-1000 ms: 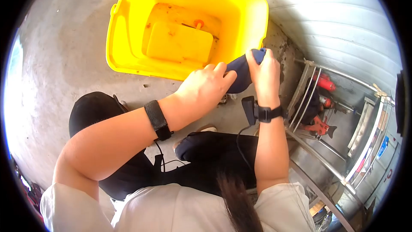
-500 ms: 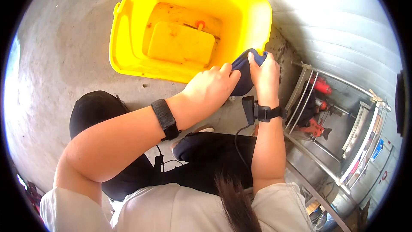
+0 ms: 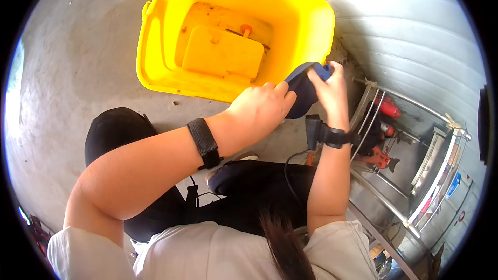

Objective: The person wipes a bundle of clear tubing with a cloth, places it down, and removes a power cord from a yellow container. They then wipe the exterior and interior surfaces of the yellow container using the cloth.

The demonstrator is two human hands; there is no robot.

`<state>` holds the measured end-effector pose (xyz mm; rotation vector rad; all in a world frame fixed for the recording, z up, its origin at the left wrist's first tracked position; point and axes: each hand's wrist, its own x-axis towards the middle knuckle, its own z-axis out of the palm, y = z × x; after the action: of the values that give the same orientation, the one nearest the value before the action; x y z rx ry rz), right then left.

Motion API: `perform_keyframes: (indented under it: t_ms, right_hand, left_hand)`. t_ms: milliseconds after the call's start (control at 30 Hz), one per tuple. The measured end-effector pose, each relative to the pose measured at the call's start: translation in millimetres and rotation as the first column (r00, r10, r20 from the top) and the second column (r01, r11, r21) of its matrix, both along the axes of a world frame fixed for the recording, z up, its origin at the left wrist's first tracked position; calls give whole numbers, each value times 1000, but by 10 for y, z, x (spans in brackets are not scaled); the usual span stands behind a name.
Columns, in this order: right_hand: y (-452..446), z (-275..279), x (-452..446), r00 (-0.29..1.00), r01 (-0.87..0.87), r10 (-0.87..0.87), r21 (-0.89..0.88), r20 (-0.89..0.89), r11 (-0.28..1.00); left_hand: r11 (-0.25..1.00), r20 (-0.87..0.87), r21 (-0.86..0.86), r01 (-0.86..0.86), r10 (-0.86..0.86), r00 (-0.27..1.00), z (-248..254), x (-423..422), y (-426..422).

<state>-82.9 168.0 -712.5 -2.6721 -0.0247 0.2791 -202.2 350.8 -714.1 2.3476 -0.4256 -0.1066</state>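
Note:
A dark blue cloth (image 3: pixel 302 93) is stretched between both hands at the lower right corner of the yellow bin (image 3: pixel 187 89). My left hand (image 3: pixel 262 106) has its fingers closed on the cloth's left side, knuckles up. On the cloth's right end, my right hand (image 3: pixel 332 87) pinches a bunched, lighter blue part between thumb and fingers. Each wrist wears a black strap, and a small black device sits on the right one. The bin stands open, with a raised yellow block and an orange-red knob at its bottom.
At the right stands a metal-tube rack (image 3: pixel 386 189) with red tools (image 3: pixel 386 108) inside it, beside a pale ribbed wall (image 3: pixel 410 36). Grey concrete floor (image 3: pixel 78 62) shows on the left. Black-trousered knees are below the bin.
My right hand has shifted slightly right and its grip on the cloth has changed, showing more of the lighter blue part. My left hand has moved a little right. The bin appears slightly further right.

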Motion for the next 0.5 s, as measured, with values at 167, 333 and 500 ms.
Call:
perform_keyframes:
  t_ms: [167,333,500]
  right_hand:
    - [-421,371,171,961,220,-270,435,55,873]
    - [-829,926,238,905,322,-377,899,-199,298]
    - [-787,953,210,894,363,-396,857,-210,366]
  left_hand:
    - [977,-11,-73,-201,201,980,128,201,339]
    - [677,-59,-199,-709,714,698,93,664,1228]
    - [656,153,-164,-737,755,638,-368,638,1979]
